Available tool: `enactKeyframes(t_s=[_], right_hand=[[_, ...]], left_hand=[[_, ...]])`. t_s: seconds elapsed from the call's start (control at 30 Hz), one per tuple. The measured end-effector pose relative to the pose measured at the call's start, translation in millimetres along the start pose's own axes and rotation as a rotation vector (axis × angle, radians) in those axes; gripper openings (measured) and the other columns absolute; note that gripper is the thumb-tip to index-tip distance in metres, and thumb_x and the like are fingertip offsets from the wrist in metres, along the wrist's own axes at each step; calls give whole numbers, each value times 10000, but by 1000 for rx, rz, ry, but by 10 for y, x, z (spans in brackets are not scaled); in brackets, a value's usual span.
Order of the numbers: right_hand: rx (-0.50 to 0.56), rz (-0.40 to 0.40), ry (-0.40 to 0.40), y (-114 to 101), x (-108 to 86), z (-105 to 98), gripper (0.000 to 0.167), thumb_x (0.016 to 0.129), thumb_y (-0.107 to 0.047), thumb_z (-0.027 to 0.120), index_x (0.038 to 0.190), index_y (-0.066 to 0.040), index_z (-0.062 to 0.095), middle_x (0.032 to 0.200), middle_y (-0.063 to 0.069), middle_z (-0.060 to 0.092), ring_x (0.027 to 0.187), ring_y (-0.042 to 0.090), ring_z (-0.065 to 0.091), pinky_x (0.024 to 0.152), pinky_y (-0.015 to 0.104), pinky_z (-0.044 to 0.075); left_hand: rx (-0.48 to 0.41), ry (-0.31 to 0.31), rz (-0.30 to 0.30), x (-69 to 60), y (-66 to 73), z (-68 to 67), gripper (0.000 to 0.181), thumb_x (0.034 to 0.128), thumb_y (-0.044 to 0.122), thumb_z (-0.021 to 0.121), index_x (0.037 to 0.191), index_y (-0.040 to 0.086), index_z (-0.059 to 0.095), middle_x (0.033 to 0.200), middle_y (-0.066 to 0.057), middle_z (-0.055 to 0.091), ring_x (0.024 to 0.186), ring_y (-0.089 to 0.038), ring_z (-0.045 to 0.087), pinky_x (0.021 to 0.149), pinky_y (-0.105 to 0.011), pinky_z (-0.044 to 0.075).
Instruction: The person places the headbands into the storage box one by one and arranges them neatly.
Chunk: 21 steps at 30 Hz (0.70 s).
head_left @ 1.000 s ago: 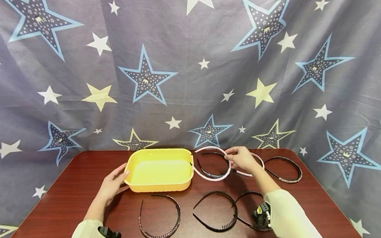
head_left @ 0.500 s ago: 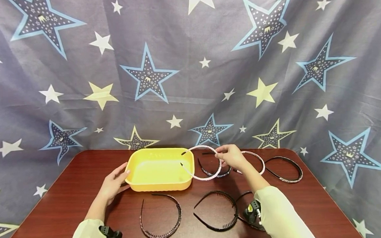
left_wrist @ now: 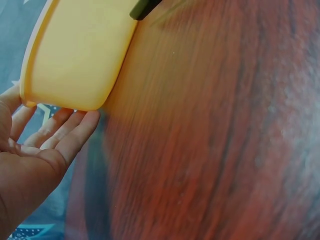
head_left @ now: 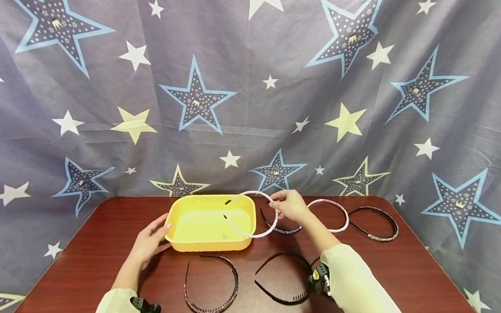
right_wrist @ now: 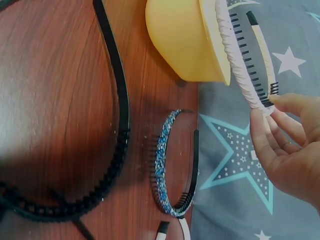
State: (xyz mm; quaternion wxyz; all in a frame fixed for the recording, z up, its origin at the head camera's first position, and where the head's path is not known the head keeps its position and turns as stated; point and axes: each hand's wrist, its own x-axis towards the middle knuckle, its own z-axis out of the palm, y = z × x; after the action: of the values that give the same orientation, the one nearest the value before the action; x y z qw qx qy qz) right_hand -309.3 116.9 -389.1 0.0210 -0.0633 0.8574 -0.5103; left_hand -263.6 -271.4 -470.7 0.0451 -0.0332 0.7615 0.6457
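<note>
My right hand (head_left: pixel 290 205) pinches a pale pink headband (right_wrist: pixel 235 55) at the middle of its curve. The band has inner comb teeth and dark tips, and its open ends point left over the yellow tray (head_left: pixel 211 246). It is held above the table, partly over the tray's right rim. At the tray's left end my left hand (head_left: pixel 148 242) touches the outer wall with fairly straight fingers, its thumb at the rim. A blue-and-silver glittery headband (right_wrist: pixel 161 165) lies on the table below the right hand.
On the table (head_left: pixel 111 258) lie a patterned headband (head_left: pixel 212 312) front left, a black toothed headband (head_left: pixel 283 301) front centre, another pink headband (head_left: pixel 342 213) and a dark decorated headband (head_left: pixel 384 237) at right. One more is mostly hidden by the right wrist. A star-patterned curtain (head_left: pixel 249 128) hangs behind.
My right hand has carried the pink headband left, from beside the tray to partly over it. The left hand and tray stay put.
</note>
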Motion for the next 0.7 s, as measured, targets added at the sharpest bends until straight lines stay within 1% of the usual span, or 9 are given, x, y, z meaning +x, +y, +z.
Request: enactKeyframes(t_s=[0.03,0.1,0.2,0.27,0.33,0.57,0.7], right_hand=[[4,3,4,-12,1,14,240,841,-37,654,1059,63,657,789,111,656,526,87,565,546,306,583],[7,1,3,-34,-2,42,243,843,-36,654,1063,68,654,791,125,651,529,88,564,570,340,589],[9,-10,-1,-62,-7,86,238,841,-31,652,1057,70,656,746,98,633,524,93,563,581,361,591],[12,-17,-4,-88,-10,114,229,842,-28,648,1049,70,657,736,104,624,524,98,562,598,385,592],[15,-24,-1,-110,-8,142,229,844,-29,644,1050,71,657,720,76,613,525,100,563,589,373,591],[23,-35,16,-176,-3,241,222,848,-41,642,1047,57,662,747,74,601,535,100,571,606,395,591],[1,-51,31,-195,3,283,233,853,-49,638,1061,55,659,756,81,602,536,107,583,562,338,587]], left_hand=[[-1,1,0,2,2,0,687,946,437,495,1506,162,206,1463,-245,318,956,-10,588,903,-391,535],[-5,1,-2,3,6,1,689,945,438,496,1506,161,207,1465,-243,315,953,-5,588,904,-393,534],[-8,-2,-6,6,2,-3,694,943,443,495,1506,161,204,1468,-239,310,958,-5,586,907,-394,532],[-10,-5,-8,4,8,-4,698,942,446,495,1507,161,202,1470,-230,306,963,-10,585,911,-397,529],[-7,-5,-10,4,10,-6,700,940,449,496,1507,163,201,1470,-220,303,966,-14,584,912,-397,529],[-13,1,-10,0,18,-3,690,946,438,494,1506,159,203,1458,-210,304,952,-14,584,900,-389,536],[-15,1,-7,1,18,-4,693,945,442,493,1506,157,204,1453,-211,310,938,4,583,892,-376,541]])
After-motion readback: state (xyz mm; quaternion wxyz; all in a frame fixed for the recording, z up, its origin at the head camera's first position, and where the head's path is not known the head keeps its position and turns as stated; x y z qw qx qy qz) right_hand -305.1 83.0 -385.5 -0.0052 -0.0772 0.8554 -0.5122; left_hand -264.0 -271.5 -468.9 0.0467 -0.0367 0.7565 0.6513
